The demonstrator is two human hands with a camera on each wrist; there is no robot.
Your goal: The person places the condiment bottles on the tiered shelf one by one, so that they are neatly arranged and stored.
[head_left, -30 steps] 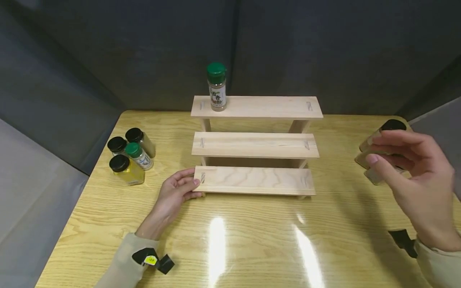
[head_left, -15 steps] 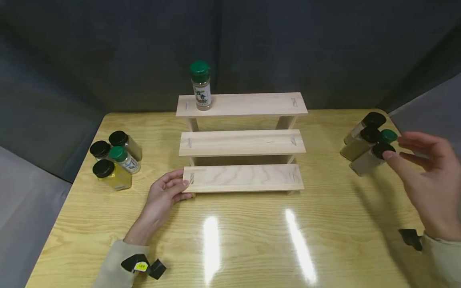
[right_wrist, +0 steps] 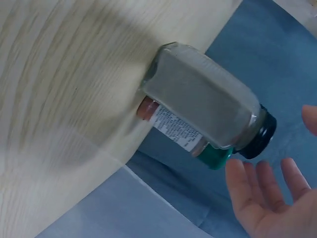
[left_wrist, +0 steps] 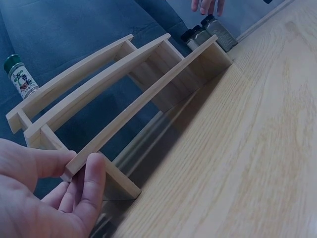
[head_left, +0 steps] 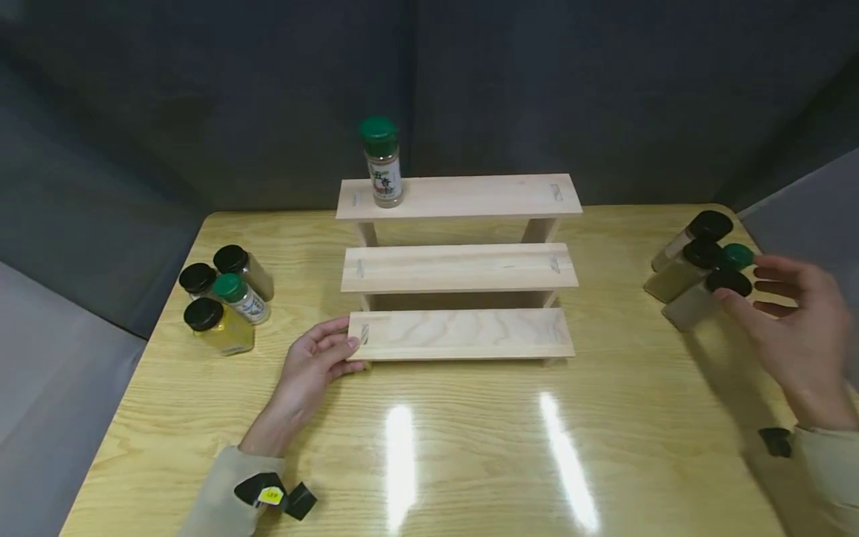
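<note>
In the head view my left hand (head_left: 309, 367) pinches the left end of the lowest board of a three-step wooden spice rack (head_left: 463, 333). The left wrist view shows its thumb above the board and fingers beneath. One green-capped spice jar (head_left: 383, 168) stands upright on the top step, near its left end. At the right, my right hand (head_left: 801, 328) hovers with spread fingers beside several jars. Nearest it are a black-capped jar (right_wrist: 203, 94) of greyish powder and a smaller green-capped jar (right_wrist: 178, 130). Its fingertips lie close to the green cap; contact is unclear.
On the table's left stands a group of jars: a black-capped yellow one (head_left: 228, 332), a small green-capped one (head_left: 247, 302) and darker black-capped ones. Two further black-capped jars (head_left: 674, 276) stand at the right. A dark curtain (head_left: 483, 89) closes off the back.
My right hand has come down and its fingers now lie behind the right jars' caps, near the green one. The left hand keeps its grip on the rack. The head view has shifted slightly.
</note>
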